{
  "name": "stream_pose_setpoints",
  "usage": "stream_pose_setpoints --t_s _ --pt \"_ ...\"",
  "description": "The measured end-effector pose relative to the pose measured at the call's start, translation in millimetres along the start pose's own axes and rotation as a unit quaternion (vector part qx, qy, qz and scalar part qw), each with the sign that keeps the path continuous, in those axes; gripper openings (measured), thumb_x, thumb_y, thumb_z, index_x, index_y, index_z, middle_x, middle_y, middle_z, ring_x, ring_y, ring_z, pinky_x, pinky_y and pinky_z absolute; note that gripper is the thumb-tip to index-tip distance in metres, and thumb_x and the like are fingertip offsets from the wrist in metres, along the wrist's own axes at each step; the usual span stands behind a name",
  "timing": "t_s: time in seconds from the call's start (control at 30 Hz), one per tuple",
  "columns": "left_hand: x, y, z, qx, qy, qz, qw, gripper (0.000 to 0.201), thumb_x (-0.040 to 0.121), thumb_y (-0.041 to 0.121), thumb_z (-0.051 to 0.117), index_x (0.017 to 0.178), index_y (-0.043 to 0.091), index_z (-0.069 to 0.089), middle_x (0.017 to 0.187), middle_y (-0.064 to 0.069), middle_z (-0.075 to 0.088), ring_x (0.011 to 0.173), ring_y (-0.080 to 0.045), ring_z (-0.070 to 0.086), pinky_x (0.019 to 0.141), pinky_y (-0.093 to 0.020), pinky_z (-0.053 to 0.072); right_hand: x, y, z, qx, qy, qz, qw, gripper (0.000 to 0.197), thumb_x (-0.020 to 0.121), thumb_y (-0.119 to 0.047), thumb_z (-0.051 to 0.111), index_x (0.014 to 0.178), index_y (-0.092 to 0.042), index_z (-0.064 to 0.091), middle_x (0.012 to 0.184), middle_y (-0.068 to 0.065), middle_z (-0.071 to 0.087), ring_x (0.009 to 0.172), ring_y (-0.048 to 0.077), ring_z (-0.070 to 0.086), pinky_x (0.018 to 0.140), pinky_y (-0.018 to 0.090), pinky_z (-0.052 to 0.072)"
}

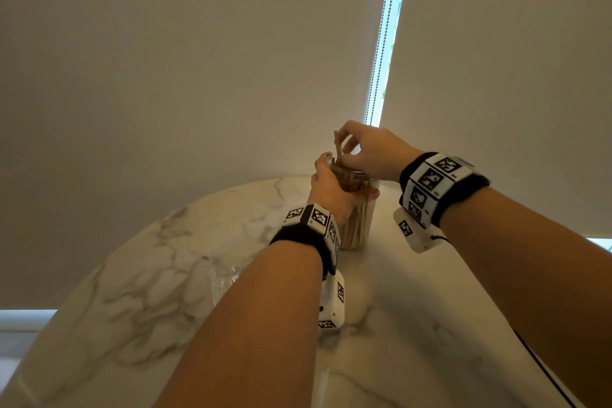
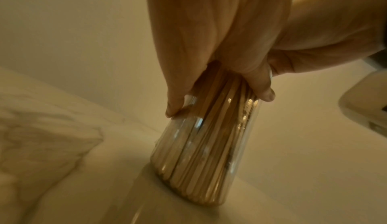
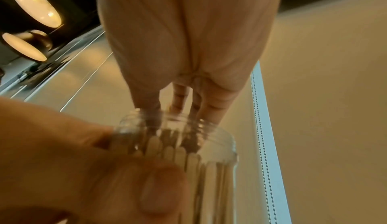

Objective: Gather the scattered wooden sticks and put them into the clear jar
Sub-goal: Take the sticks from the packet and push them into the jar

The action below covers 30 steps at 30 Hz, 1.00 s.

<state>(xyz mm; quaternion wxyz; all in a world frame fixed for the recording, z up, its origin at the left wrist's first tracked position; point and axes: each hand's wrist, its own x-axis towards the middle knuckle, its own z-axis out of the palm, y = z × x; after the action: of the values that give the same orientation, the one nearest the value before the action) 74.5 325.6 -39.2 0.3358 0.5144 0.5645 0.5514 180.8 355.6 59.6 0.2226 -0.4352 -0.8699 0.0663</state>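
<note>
The clear jar (image 1: 359, 225) stands upright on the marble table (image 1: 149, 291), packed with upright wooden sticks (image 2: 209, 144). My left hand (image 1: 332, 184) grips the jar's upper part, fingers and thumb wrapped round the glass (image 2: 220, 78). My right hand (image 1: 346, 151) hovers over the jar's mouth and pinches a few wooden sticks (image 1: 337, 144) that stand up out of the opening. In the right wrist view its fingers (image 3: 180, 101) reach down to the threaded rim (image 3: 211, 128), with stick ends (image 3: 167, 144) showing just below. No loose sticks show on the table.
A crinkled clear plastic thing (image 1: 228, 275) lies on the table left of my left forearm. The table's rounded edge (image 1: 109, 262) curves at the left. A drawn blind with a bead chain (image 1: 381, 50) stands right behind the jar.
</note>
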Motion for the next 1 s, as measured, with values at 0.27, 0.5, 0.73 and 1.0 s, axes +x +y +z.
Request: stream_pose_setpoints --t_s 0.27,0.5,0.73,1.0 --pt "0 -1 0 0.004 0.005 0.003 1.0 0.121 0.056 0.04 0.092 0.148 0.038 0.015 0.143 -0.006 0.044 0.128 -0.028 0.05 0.103 -0.048 0.047 9 -3 2 0.015 0.089 -0.025 0.996 0.013 0.096 -0.02 0.057 0.103 -0.024 0.067 0.095 -0.006 0.07 0.082 0.011 0.065 0.074 0.024 0.055" --pt "0 -1 0 0.008 0.003 -0.002 1.0 0.119 0.062 0.035 0.091 0.151 0.036 0.011 0.145 -0.006 0.042 0.128 -0.028 0.049 0.102 -0.043 0.047 9 0 0 -0.095 -0.039 0.033 0.994 0.013 0.095 -0.028 0.059 0.098 -0.028 0.072 0.099 -0.005 0.07 0.085 0.011 0.061 0.065 0.02 0.045" --pt "-3 1 0 0.009 0.009 0.008 1.0 0.115 0.064 0.032 0.09 0.149 0.034 0.013 0.141 -0.005 0.045 0.126 -0.027 0.05 0.099 -0.041 0.048 8 -6 -14 0.012 -0.119 0.03 0.992 0.017 0.092 -0.048 0.064 0.104 -0.037 0.068 0.1 -0.011 0.066 0.089 0.011 0.061 0.066 0.024 0.045" --pt "-3 1 -1 0.012 0.003 -0.001 1.0 0.118 0.065 0.034 0.09 0.152 0.035 0.01 0.144 -0.007 0.042 0.129 -0.029 0.047 0.104 -0.045 0.045 8 -7 -1 -0.117 -0.072 0.006 0.991 0.012 0.094 -0.028 0.064 0.098 -0.025 0.075 0.099 -0.004 0.07 0.086 0.013 0.061 0.069 0.02 0.044"
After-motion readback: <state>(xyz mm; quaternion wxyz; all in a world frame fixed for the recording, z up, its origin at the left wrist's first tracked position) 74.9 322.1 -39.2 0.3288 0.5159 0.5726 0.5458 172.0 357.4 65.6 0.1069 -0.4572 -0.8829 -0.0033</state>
